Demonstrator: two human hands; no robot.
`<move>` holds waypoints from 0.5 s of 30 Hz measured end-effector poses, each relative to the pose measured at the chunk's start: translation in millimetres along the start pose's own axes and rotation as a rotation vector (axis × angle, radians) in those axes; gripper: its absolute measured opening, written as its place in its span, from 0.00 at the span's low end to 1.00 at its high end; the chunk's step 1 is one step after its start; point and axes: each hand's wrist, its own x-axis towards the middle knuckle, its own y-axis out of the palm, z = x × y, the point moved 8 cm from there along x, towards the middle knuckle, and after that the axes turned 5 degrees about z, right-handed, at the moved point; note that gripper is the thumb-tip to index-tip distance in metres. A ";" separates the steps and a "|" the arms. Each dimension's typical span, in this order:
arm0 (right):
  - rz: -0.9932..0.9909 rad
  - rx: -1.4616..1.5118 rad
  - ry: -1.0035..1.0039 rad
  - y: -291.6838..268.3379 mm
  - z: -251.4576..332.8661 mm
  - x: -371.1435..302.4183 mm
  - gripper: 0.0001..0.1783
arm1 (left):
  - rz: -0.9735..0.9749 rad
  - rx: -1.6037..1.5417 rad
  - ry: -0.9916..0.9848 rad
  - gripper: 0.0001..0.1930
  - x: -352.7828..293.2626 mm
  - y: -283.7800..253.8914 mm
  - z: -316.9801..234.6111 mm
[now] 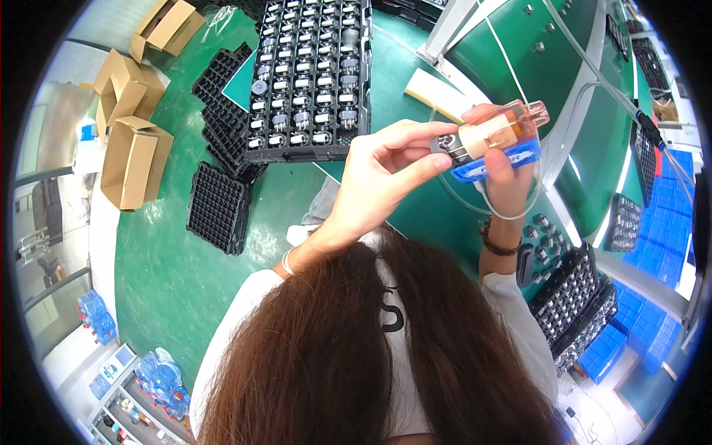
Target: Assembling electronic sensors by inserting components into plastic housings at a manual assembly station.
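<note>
My right hand [510, 189] grips a small device with a blue base [512, 159] and a clear, orange-tinted housing [528, 119]. A cream-coloured block sits in its middle. Thumb and fingers of my left hand [382, 167] pinch a small grey part with thin metal prongs [451, 146], right at the device's left end. Whether the prongs are inside the device or only touching it, I cannot tell. A pale thin tube [512, 216] loops beneath the device. To the left of my hands, a black tray [297, 154] holds rows of small parts with white or grey bodies.
Loose small metal parts [545, 241] lie on the green bench by my right forearm, beside another filled black tray [567, 289]. A cream block [434, 93] rests beyond my hands. Stacked black trays [219, 208] and open cardboard boxes [137, 167] stand on the left floor.
</note>
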 end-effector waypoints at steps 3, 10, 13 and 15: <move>-0.020 0.039 -0.008 1.7 -1.8 -1.3 0.28 | 0.000 0.012 0.005 0.16 -0.5 0.7 -2.7; 0.089 0.085 -0.094 8.8 -5.2 6.1 0.16 | -0.029 0.082 -0.010 0.18 3.3 -7.7 3.7; 0.019 -0.014 0.101 -1.2 -35.2 12.4 0.17 | -0.115 0.160 0.041 0.20 4.6 -26.9 9.8; -0.035 -0.120 0.076 -16.8 -50.4 21.0 0.15 | -0.186 0.328 0.131 0.22 3.1 -45.9 -1.5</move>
